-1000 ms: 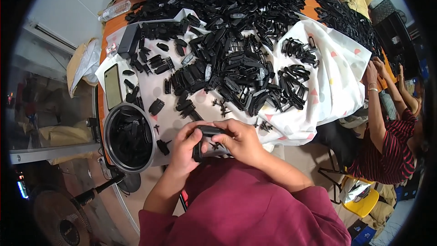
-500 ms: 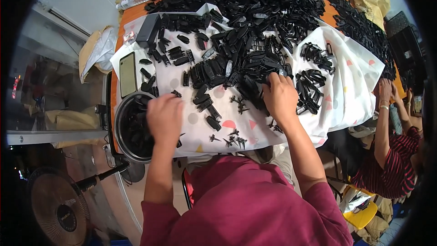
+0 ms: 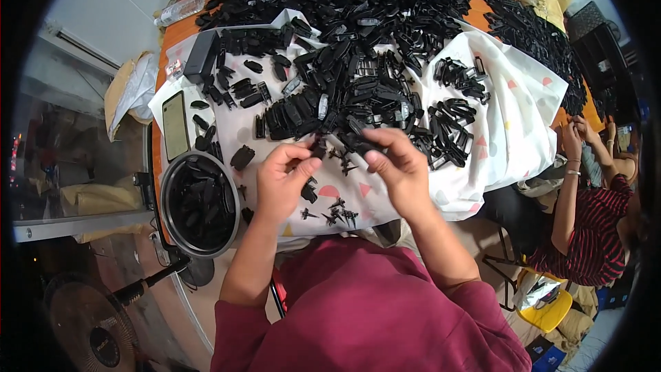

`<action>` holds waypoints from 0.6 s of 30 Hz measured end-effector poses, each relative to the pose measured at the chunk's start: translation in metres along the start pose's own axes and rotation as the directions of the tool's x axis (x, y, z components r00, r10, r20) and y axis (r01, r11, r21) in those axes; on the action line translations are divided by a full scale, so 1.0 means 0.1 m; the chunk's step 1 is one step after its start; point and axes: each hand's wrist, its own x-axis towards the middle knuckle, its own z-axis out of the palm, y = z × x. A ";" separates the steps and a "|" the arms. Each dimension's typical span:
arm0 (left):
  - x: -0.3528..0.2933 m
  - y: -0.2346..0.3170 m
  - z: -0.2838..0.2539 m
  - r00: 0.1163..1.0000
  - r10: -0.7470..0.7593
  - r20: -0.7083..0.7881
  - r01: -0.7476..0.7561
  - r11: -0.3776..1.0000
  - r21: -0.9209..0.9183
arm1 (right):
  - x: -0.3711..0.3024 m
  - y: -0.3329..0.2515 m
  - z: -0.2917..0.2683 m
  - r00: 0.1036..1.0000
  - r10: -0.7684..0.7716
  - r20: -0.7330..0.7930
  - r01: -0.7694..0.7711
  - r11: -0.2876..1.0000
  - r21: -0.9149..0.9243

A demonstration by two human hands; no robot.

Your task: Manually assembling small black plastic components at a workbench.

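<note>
Both my hands are raised over the near part of a patterned white cloth [image 3: 413,196]. My left hand [image 3: 281,180] pinches a small black plastic part [image 3: 318,147] between thumb and fingertips. In my right hand [image 3: 403,172] a longer black plastic piece [image 3: 357,139] is held by thumb and fingers, its end close to the left hand's part. Whether the two touch, I cannot tell. Below them on the cloth are several small black pronged pieces [image 3: 335,215]. A dense heap of black plastic casings [image 3: 372,93] spreads just beyond my hands.
At my left stands a round metal bowl [image 3: 166,210] with black casings inside. Past it lie a phone [image 3: 175,126], a dark grey box [image 3: 202,56] and a clear bottle [image 3: 180,10]. A fan [image 3: 96,327] stands lower left. At the right, a co-worker's hands [image 3: 577,136] work at the table.
My left hand has moved right from beside the bowl, and my right hand has come back from the heap. They now meet in the middle, each with a black part. The view has shifted slightly.
</note>
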 end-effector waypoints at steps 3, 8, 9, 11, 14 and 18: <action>-0.06 0.23 0.23 0.997 0.044 0.064 -0.034 0.987 -0.157 | -0.07 -0.11 0.09 0.992 -0.110 0.058 0.111 0.994 -0.008; -0.14 0.25 0.23 0.988 0.080 0.129 -0.069 0.993 -0.092 | -0.09 -0.21 0.05 0.914 -0.393 0.103 0.401 0.829 -0.390; -0.14 0.26 0.22 0.990 0.096 0.106 -0.094 0.995 -0.020 | -0.08 -0.23 0.04 0.875 -0.454 0.170 0.475 0.731 -0.490; -0.11 0.34 0.12 0.944 0.263 0.199 -0.317 0.890 0.327 | -0.11 -0.24 -0.03 0.860 -0.441 0.256 0.506 0.680 -0.531; -0.14 0.36 0.09 0.850 0.365 0.380 -0.526 0.594 0.608 | -0.18 -0.22 -0.04 0.849 -0.407 0.338 0.529 0.646 -0.550; -0.33 0.06 0.26 0.989 -0.062 0.137 0.088 0.976 -0.197 | -0.26 -0.14 0.13 0.861 -0.451 0.236 0.503 0.680 -0.533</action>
